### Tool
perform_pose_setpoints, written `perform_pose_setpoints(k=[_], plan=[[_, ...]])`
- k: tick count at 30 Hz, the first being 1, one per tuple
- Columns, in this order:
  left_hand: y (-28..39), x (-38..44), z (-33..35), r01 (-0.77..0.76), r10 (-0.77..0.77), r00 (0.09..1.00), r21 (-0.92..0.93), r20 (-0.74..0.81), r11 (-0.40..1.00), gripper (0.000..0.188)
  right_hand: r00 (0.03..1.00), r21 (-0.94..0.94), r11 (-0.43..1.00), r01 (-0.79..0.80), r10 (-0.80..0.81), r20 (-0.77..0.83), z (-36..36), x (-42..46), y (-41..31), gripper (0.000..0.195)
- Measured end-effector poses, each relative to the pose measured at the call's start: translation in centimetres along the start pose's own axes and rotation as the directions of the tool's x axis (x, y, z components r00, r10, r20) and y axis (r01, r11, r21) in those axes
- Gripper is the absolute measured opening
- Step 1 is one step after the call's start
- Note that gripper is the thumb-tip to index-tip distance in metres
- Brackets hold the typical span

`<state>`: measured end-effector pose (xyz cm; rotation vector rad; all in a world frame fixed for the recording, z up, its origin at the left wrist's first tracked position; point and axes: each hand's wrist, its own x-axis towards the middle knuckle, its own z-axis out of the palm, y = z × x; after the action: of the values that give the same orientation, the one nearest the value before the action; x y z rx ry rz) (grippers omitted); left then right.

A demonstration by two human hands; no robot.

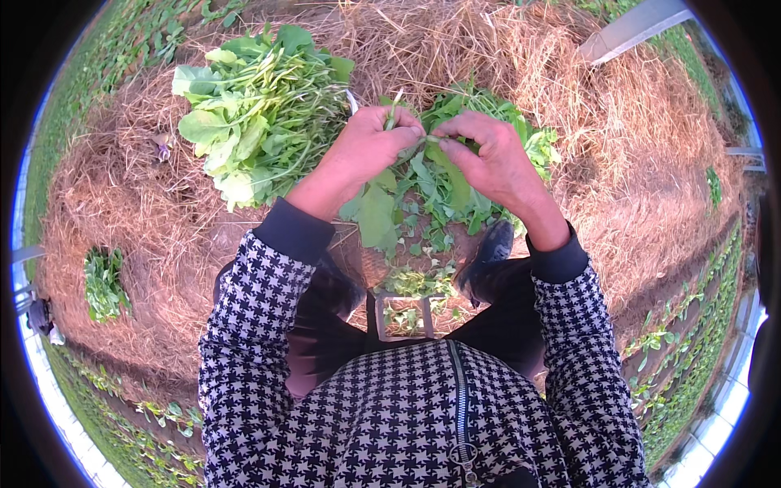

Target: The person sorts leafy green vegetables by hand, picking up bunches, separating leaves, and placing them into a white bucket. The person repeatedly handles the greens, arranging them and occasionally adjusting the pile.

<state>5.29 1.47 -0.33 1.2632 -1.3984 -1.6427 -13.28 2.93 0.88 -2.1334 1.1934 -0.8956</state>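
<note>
My left hand [379, 135] is closed around the stem of a leafy green plant [376, 213], its pale cut end sticking up above the fingers and its leaves hanging below. My right hand [479, 149] faces it, with thumb and forefinger pinching a green stalk or leaf base [432, 139] between the hands. Left of my left hand lies a big heap of leafy greens [262, 122] with many stems pointing right. Under and behind my right hand is a looser pile of green leaves [470, 201] on the ground.
Dry straw [427, 43] covers much of the ground. A stool frame [403, 317] stands between my legs, near my dark boots [495, 244]. A small bunch of greens [105, 283] lies far left. A grey post [634, 30] rises at upper right; planted rows [689, 341] grow at lower right.
</note>
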Motion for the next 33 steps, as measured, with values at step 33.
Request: perform_pose_setpoints(k=[33], plan=[[0.7, -0.5, 1.8, -0.087, 0.034, 0.978, -0.258, -0.204, 0.962, 0.028, 0.889, 0.27, 0.854, -0.445, 0.457, 0.021, -5.2, 1.6, 5.3, 0.019]])
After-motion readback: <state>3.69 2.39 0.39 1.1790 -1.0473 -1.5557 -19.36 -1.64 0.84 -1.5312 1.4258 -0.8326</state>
